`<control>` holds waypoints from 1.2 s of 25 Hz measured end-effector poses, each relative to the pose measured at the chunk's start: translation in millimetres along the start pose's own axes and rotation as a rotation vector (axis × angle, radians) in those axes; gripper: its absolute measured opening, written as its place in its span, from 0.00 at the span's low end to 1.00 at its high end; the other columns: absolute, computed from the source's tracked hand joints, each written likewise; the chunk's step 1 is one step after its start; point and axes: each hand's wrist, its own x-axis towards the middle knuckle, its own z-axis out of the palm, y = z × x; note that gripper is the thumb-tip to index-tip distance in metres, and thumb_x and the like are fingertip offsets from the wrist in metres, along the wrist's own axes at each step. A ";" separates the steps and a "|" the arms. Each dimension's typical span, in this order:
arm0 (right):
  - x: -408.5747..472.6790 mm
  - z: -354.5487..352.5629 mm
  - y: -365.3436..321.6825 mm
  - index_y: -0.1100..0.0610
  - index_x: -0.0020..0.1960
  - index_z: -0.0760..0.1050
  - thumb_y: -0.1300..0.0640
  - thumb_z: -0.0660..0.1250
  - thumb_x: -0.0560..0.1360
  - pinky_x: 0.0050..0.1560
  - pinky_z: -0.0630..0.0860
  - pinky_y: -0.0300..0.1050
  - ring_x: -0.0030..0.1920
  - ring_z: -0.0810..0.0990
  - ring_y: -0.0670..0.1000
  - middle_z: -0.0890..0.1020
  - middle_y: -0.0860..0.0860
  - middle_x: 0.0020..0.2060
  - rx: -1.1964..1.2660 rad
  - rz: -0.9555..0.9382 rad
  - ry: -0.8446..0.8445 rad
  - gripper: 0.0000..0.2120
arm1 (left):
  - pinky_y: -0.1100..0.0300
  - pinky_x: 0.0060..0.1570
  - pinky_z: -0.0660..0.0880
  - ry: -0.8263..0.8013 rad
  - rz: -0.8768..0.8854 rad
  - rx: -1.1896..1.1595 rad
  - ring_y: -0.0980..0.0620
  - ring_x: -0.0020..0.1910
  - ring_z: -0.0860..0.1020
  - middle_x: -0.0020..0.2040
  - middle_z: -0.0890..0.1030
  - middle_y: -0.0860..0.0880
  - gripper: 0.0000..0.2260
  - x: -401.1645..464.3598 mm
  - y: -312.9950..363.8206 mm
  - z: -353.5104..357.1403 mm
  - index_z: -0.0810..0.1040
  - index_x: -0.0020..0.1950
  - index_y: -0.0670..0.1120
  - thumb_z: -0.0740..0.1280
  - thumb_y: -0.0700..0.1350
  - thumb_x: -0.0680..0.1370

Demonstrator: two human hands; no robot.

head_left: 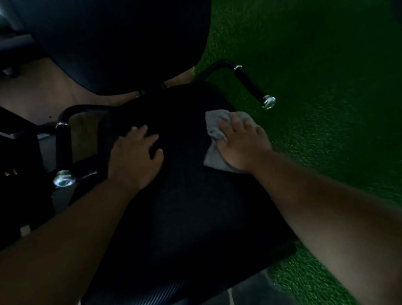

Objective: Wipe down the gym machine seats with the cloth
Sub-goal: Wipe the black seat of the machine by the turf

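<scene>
The right hand [238, 141] lies flat on the grey cloth [214, 136], with its fingers [226, 123] spread and almost straight, pressing the cloth down on the far right part of the black seat [189, 225]; the fingers do not curl around the cloth, they only push on it from above. One corner of the cloth sticks out past the fingertips and another part shows under the wrist. The left hand [135, 157] rests on the seat near its left edge, the fingers loose and spread, holding nothing, palm down on the dark surface. Both forearms come in from the lower corners. Behind the seat stands the dark backrest [119, 38]. On each side a black handle with a shiny metal end cap sticks out: the left handle [62, 151] just beside the left hand, and the right handle [250, 83] a little beyond the cloth. The floor on the right is green turf [335, 93].
</scene>
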 end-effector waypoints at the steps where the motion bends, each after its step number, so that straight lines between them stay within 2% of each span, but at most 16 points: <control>1: 5.4 0.5 -14.9 0.47 0.81 0.44 0.38 0.42 0.81 0.75 0.48 0.64 0.79 0.44 0.62 0.43 0.52 0.81 -0.002 -0.019 -0.014 0.31 | 0.48 0.77 0.51 -0.070 0.005 -0.011 0.48 0.80 0.52 0.81 0.56 0.48 0.27 -18.4 16.2 0.3 0.62 0.79 0.51 0.58 0.59 0.82; 3: -17.8 5.4 -15.8 0.48 0.81 0.45 0.38 0.43 0.81 0.76 0.47 0.63 0.80 0.45 0.61 0.45 0.52 0.81 -0.043 -0.183 0.005 0.31 | 0.50 0.77 0.50 -0.151 -0.037 0.005 0.50 0.80 0.48 0.82 0.50 0.50 0.30 -60.5 42.5 0.8 0.55 0.81 0.54 0.55 0.62 0.81; 5: -76.9 14.5 23.2 0.48 0.81 0.52 0.36 0.41 0.77 0.76 0.51 0.59 0.80 0.49 0.58 0.52 0.51 0.81 -0.046 -0.286 0.072 0.35 | 0.49 0.77 0.48 -0.177 -0.063 0.065 0.51 0.80 0.44 0.82 0.45 0.51 0.32 -108.5 59.0 1.4 0.49 0.81 0.55 0.51 0.65 0.80; 8: -137.5 18.5 88.9 0.48 0.81 0.47 0.37 0.39 0.78 0.76 0.52 0.52 0.80 0.48 0.52 0.49 0.49 0.81 -0.056 -0.116 0.070 0.34 | 0.46 0.77 0.42 -0.173 -0.151 0.076 0.50 0.80 0.40 0.82 0.41 0.50 0.35 -158.2 74.6 16.3 0.43 0.82 0.55 0.39 0.68 0.77; 10: -122.4 17.6 94.0 0.51 0.81 0.48 0.38 0.44 0.79 0.73 0.58 0.54 0.78 0.55 0.56 0.53 0.53 0.80 0.000 -0.014 0.065 0.33 | 0.45 0.77 0.43 -0.081 -0.188 0.105 0.49 0.80 0.42 0.82 0.44 0.49 0.36 -168.8 82.2 27.0 0.45 0.82 0.54 0.36 0.66 0.75; 12: -88.8 14.2 76.9 0.54 0.79 0.52 0.38 0.48 0.79 0.68 0.65 0.57 0.73 0.63 0.61 0.60 0.59 0.76 0.078 0.028 0.065 0.34 | 0.45 0.77 0.45 -0.017 -0.205 0.124 0.50 0.81 0.44 0.82 0.47 0.50 0.35 -167.7 87.2 34.9 0.47 0.82 0.54 0.39 0.66 0.76; 13: -77.8 11.0 65.4 0.54 0.79 0.53 0.37 0.48 0.78 0.67 0.65 0.59 0.72 0.64 0.63 0.61 0.60 0.76 0.082 0.016 0.053 0.35 | 0.45 0.77 0.46 0.003 -0.212 0.127 0.50 0.80 0.46 0.82 0.48 0.50 0.33 -166.1 86.6 36.4 0.49 0.82 0.55 0.42 0.65 0.77; 15: -84.5 14.5 58.8 0.53 0.79 0.54 0.36 0.45 0.77 0.70 0.62 0.60 0.74 0.62 0.64 0.60 0.60 0.76 -0.022 -0.074 0.096 0.35 | 0.46 0.78 0.47 0.043 -0.220 0.135 0.51 0.80 0.48 0.82 0.51 0.51 0.32 -166.2 84.0 40.2 0.52 0.81 0.56 0.47 0.64 0.78; 17: -128.1 34.4 79.4 0.49 0.79 0.54 0.36 0.43 0.77 0.74 0.58 0.61 0.76 0.59 0.64 0.59 0.58 0.78 -0.119 -0.232 0.220 0.34 | 0.46 0.77 0.48 0.072 -0.230 0.126 0.51 0.80 0.50 0.82 0.53 0.52 0.30 -167.8 85.1 43.2 0.54 0.81 0.56 0.50 0.63 0.79; 19: -166.8 53.1 114.5 0.47 0.80 0.51 0.37 0.44 0.79 0.76 0.56 0.59 0.78 0.55 0.60 0.55 0.54 0.80 -0.062 -0.297 0.269 0.32 | 0.47 0.78 0.49 0.095 -0.243 0.119 0.52 0.80 0.51 0.82 0.54 0.52 0.29 -167.2 85.7 44.3 0.55 0.81 0.56 0.52 0.62 0.80; 20: -170.6 55.9 127.5 0.47 0.80 0.51 0.38 0.44 0.79 0.75 0.59 0.59 0.78 0.56 0.59 0.55 0.53 0.80 0.005 -0.275 0.270 0.31 | 0.47 0.78 0.49 0.108 -0.246 0.117 0.52 0.80 0.51 0.82 0.54 0.52 0.29 -166.7 86.2 44.6 0.56 0.80 0.56 0.52 0.62 0.80; 22: -147.3 50.5 133.5 0.47 0.77 0.57 0.38 0.45 0.79 0.63 0.72 0.59 0.69 0.70 0.62 0.65 0.55 0.74 0.156 -0.138 0.265 0.29 | 0.47 0.77 0.49 0.137 -0.238 0.119 0.52 0.80 0.52 0.81 0.55 0.52 0.29 -166.8 85.8 45.3 0.57 0.80 0.56 0.53 0.62 0.80; 23: -128.9 42.6 123.1 0.49 0.74 0.62 0.37 0.46 0.78 0.55 0.74 0.57 0.61 0.75 0.62 0.71 0.56 0.68 0.223 -0.046 0.250 0.28 | 0.47 0.77 0.49 0.146 -0.233 0.120 0.51 0.80 0.52 0.81 0.56 0.52 0.28 -166.8 85.4 46.0 0.57 0.80 0.56 0.53 0.61 0.80; 25: -102.8 27.3 87.3 0.50 0.69 0.66 0.36 0.47 0.76 0.51 0.74 0.56 0.55 0.77 0.63 0.75 0.59 0.61 0.228 0.109 0.229 0.29 | 0.47 0.77 0.50 0.163 -0.225 0.115 0.51 0.80 0.53 0.81 0.56 0.52 0.28 -166.2 84.3 47.4 0.58 0.80 0.56 0.53 0.61 0.80; 27: -104.2 26.3 55.6 0.50 0.71 0.67 0.36 0.47 0.77 0.55 0.70 0.60 0.60 0.75 0.65 0.74 0.61 0.64 0.042 0.082 0.253 0.30 | 0.47 0.77 0.50 0.177 -0.218 0.113 0.51 0.80 0.54 0.81 0.57 0.51 0.28 -165.7 83.2 48.1 0.59 0.80 0.55 0.54 0.61 0.80; 30: -150.8 59.9 66.2 0.46 0.73 0.66 0.39 0.47 0.78 0.70 0.60 0.62 0.72 0.67 0.64 0.69 0.57 0.73 -0.074 -0.213 0.416 0.27 | 0.46 0.77 0.50 0.185 -0.212 0.124 0.51 0.80 0.54 0.81 0.57 0.51 0.28 -165.4 83.3 48.3 0.59 0.80 0.55 0.54 0.61 0.81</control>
